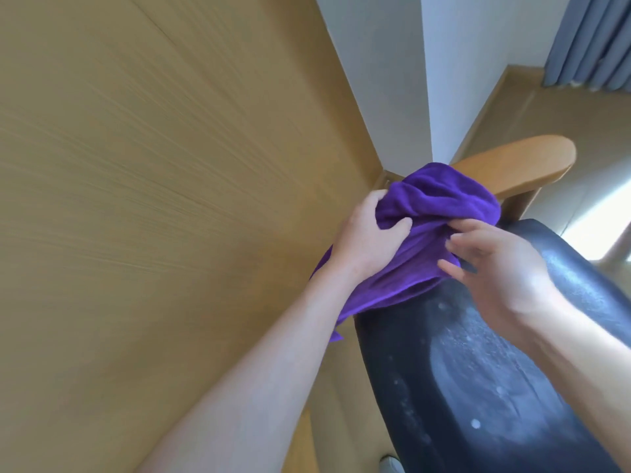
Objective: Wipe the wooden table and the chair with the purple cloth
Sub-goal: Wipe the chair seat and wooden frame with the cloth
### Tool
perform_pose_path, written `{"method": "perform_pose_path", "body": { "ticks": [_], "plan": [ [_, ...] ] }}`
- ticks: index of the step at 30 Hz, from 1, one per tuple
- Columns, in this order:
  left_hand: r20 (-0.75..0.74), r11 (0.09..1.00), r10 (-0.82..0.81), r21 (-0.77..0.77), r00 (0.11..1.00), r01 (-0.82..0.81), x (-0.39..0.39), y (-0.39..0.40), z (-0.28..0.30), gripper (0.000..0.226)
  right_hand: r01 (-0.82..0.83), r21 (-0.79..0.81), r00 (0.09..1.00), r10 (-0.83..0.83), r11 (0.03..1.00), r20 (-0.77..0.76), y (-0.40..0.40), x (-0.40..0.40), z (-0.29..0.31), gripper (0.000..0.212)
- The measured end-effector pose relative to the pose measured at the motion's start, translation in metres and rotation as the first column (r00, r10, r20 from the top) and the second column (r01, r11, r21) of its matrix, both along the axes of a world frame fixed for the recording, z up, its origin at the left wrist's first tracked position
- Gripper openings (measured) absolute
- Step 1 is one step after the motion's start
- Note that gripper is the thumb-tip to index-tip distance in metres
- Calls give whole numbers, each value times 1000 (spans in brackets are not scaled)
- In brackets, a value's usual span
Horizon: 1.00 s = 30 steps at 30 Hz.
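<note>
The purple cloth [440, 213] is bunched up over the far end of the chair's black padded seat [478, 370], which is speckled with white dust. My left hand [365, 240] grips the cloth's left side, thumb and fingers curled into the folds. My right hand [495, 264] pinches the cloth's right edge with its fingertips, above the seat. The wooden table [153, 199] fills the left of the view, its edge running beside the chair. A wooden armrest [519, 162] sticks out behind the cloth.
A white wall [461, 80] stands at the back, with a blue-grey curtain [594, 39] at the top right. Light floor [580, 114] lies beyond the chair, brightly sunlit at the right.
</note>
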<state>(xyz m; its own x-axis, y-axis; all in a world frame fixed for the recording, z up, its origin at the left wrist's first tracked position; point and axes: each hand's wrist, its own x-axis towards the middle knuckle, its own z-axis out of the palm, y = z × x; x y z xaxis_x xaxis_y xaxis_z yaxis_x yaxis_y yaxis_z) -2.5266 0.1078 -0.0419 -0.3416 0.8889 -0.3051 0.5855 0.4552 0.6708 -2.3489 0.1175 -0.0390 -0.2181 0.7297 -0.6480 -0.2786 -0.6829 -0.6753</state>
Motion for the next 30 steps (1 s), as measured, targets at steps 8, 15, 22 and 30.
{"method": "perform_pose_path", "body": {
  "ticks": [8, 15, 22, 30],
  "plan": [
    [-320, 991, -130, -67, 939, 114, 9, -1, -13, 53, -192, 324, 933, 69, 926, 354, -9, -4, -4, 49],
    [-394, 983, -180, -90, 901, 157, 54, 45, -14, 50, -321, 397, 791, 13, 860, 612, 23, 14, -3, 68],
    [-351, 977, -213, -50, 912, 209, 48, 47, -11, 53, -657, 377, 410, -110, 652, 905, 25, 25, -4, 67],
    [-337, 993, -122, -38, 934, 116, 29, 18, -13, 59, -883, 231, 207, -104, 409, 973, 26, 37, -6, 77]
  ]
}}
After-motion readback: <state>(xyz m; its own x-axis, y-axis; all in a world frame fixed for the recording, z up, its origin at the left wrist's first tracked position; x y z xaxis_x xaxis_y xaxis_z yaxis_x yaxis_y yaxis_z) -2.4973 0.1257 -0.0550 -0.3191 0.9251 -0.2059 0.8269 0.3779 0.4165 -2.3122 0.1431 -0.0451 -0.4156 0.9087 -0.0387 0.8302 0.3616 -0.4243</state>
